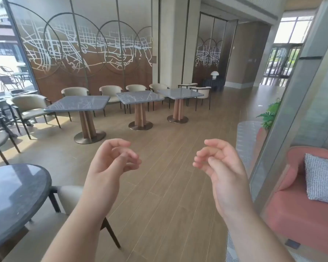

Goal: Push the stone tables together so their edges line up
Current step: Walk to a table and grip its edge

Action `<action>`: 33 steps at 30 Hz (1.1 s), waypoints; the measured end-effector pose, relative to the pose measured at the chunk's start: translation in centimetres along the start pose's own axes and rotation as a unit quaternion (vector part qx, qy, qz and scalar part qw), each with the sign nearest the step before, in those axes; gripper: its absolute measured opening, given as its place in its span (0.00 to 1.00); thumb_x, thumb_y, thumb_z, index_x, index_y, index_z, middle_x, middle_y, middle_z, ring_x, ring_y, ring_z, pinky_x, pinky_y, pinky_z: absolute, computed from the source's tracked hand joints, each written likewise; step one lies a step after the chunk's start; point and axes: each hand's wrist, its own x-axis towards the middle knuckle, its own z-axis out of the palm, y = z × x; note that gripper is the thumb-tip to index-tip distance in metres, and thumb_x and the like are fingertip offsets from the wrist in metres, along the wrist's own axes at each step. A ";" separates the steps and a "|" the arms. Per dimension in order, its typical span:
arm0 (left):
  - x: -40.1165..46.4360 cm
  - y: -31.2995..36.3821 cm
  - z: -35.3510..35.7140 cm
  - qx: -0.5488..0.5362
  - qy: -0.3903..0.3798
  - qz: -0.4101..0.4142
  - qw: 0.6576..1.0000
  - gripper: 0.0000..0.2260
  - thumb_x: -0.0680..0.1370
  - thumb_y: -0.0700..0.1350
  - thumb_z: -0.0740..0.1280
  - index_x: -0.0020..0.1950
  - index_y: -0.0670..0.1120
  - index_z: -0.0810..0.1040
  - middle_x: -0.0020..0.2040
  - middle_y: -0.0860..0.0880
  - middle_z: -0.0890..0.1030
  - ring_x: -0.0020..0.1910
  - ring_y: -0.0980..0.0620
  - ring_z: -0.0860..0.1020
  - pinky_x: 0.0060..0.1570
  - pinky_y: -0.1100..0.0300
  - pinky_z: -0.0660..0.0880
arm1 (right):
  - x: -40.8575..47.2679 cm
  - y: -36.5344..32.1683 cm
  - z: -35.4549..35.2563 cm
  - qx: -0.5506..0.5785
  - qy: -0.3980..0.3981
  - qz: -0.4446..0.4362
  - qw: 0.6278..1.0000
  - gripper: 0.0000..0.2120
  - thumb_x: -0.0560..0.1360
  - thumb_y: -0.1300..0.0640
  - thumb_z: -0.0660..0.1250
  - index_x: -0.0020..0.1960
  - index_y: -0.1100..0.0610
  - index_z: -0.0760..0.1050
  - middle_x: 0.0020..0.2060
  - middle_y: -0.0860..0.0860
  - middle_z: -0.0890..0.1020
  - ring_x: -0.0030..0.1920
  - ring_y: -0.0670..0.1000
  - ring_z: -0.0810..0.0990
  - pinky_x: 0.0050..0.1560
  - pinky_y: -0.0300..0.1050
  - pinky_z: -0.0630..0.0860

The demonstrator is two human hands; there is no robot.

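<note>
three square stone tables stood in a row across the wooden floor, each on a wooden pedestal with a round metal base. taking the middle table point(140, 97) as landmark, the left table point(78, 104) sat apart to its left and nearer the camera, while the right table point(179, 93) sat just to its right and a little further back; their corners seemed close, though whether they touched could not be told. cream chairs point(111, 91) lined the wall behind the middle table.

the person's left hand point(110, 163) and right hand point(219, 167) hung in the air well short of the middle table, fingers loosely curled and holding nothing.

the tops looked heavy on single pedestals, so a high push at one corner would probably twist a table rather than slide it straight, leaving edges skewed. a base might drag or catch on the floor, and a chair behind could get knocked or block the travel.
</note>
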 end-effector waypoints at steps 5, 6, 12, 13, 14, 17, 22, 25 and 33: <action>6.8 -4.4 -1.6 0.000 0.007 0.004 1.000 0.11 0.80 0.35 0.61 0.56 0.46 0.79 0.44 0.43 0.82 0.45 0.44 0.83 0.47 0.55 0.82 | 6.2 4.7 1.7 -0.019 -0.006 0.011 1.000 0.17 0.73 0.65 0.58 0.54 0.51 0.80 0.43 0.54 0.83 0.45 0.53 0.81 0.48 0.46 0.80; 8.4 -5.2 -1.8 -0.002 0.003 0.003 1.000 0.11 0.80 0.36 0.61 0.56 0.47 0.79 0.44 0.43 0.82 0.45 0.44 0.83 0.48 0.54 0.82 | 7.7 5.6 2.1 -0.023 -0.001 0.012 1.000 0.17 0.73 0.65 0.58 0.55 0.52 0.80 0.43 0.54 0.83 0.45 0.53 0.81 0.49 0.46 0.80; 17.5 -10.0 -2.0 -0.014 -0.013 -0.011 1.000 0.11 0.79 0.37 0.61 0.54 0.50 0.80 0.43 0.46 0.82 0.45 0.45 0.83 0.47 0.56 0.82 | 16.1 10.5 4.5 -0.039 0.004 0.019 0.999 0.17 0.73 0.65 0.58 0.55 0.54 0.79 0.43 0.53 0.83 0.45 0.53 0.81 0.49 0.46 0.80; 18.8 -10.8 -2.0 -0.013 -0.016 -0.011 1.000 0.11 0.78 0.38 0.62 0.54 0.50 0.80 0.43 0.46 0.82 0.45 0.45 0.83 0.47 0.56 0.82 | 17.2 11.2 4.7 -0.040 0.006 0.018 0.999 0.17 0.73 0.65 0.58 0.56 0.54 0.79 0.43 0.54 0.83 0.45 0.53 0.81 0.49 0.46 0.80; 20.0 -11.5 -2.0 -0.012 -0.019 -0.012 1.000 0.11 0.78 0.38 0.62 0.54 0.50 0.80 0.43 0.45 0.82 0.45 0.45 0.83 0.47 0.56 0.82 | 18.3 12.0 4.9 -0.041 0.008 0.018 0.999 0.17 0.73 0.65 0.58 0.56 0.54 0.79 0.43 0.54 0.83 0.45 0.53 0.81 0.49 0.46 0.80; 23.0 -13.5 -1.9 -0.018 -0.025 -0.016 0.999 0.11 0.78 0.38 0.62 0.54 0.50 0.80 0.43 0.45 0.82 0.45 0.45 0.83 0.47 0.57 0.81 | 21.1 13.8 5.1 -0.035 0.015 0.016 0.999 0.16 0.73 0.65 0.58 0.55 0.54 0.79 0.43 0.54 0.83 0.45 0.53 0.81 0.49 0.47 0.80; 27.4 -16.8 -1.6 -0.021 -0.025 -0.022 0.999 0.11 0.78 0.38 0.61 0.54 0.50 0.80 0.43 0.45 0.82 0.44 0.45 0.83 0.46 0.56 0.82 | 25.6 16.5 4.8 -0.026 0.024 0.018 0.999 0.16 0.72 0.65 0.58 0.56 0.56 0.78 0.42 0.53 0.83 0.45 0.52 0.81 0.48 0.46 0.80; 30.2 -18.8 -0.8 -0.028 -0.024 -0.023 0.999 0.11 0.78 0.37 0.61 0.54 0.49 0.80 0.43 0.45 0.82 0.44 0.46 0.83 0.46 0.56 0.82 | 28.5 18.2 4.0 -0.022 0.027 0.021 0.999 0.16 0.72 0.65 0.58 0.56 0.56 0.78 0.42 0.54 0.82 0.45 0.53 0.81 0.48 0.46 0.80; 39.4 -24.9 3.7 -0.028 -0.029 -0.009 0.999 0.12 0.79 0.37 0.61 0.53 0.51 0.80 0.44 0.46 0.82 0.43 0.46 0.83 0.46 0.58 0.81 | 38.6 23.1 0.6 -0.016 0.023 0.007 1.000 0.17 0.73 0.66 0.58 0.55 0.53 0.79 0.43 0.54 0.82 0.45 0.53 0.81 0.49 0.46 0.80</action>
